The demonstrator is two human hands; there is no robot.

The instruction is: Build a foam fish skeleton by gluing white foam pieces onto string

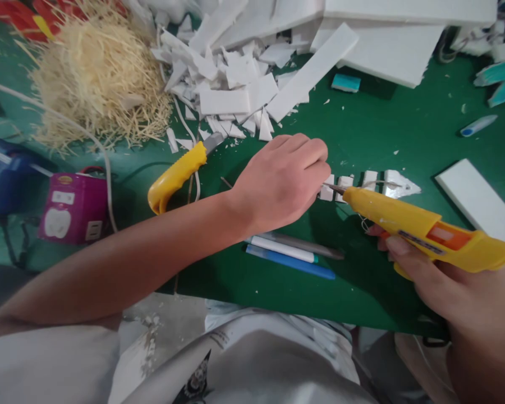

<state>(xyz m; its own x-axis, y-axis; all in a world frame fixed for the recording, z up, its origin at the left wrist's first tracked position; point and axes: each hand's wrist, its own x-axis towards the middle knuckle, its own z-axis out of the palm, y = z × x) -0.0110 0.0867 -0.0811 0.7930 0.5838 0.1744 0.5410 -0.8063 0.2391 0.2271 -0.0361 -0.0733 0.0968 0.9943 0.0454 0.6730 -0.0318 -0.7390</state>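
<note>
My right hand [450,280] grips a yellow hot glue gun [408,216], its nozzle pointing left. The metal tip reaches a row of small white foam pieces [345,188] joined by a thin cord, close to the fingers of my left hand [284,177]. That hand is closed, knuckles up, over the left end of the row; what its fingertips hold is hidden beneath it. A pointed foam piece [399,185] with a dark dot forms the right end. Below my left hand lie a grey pen, a white pen and a blue pen [290,262].
A yellow-handled cutter [177,177] lies left of my left hand. Foam scraps [235,78] and foam sheets [395,50] fill the back. Straw-like shreds [105,73] are piled far left, above a purple power socket block [73,207]. A white foam block [480,196] sits right.
</note>
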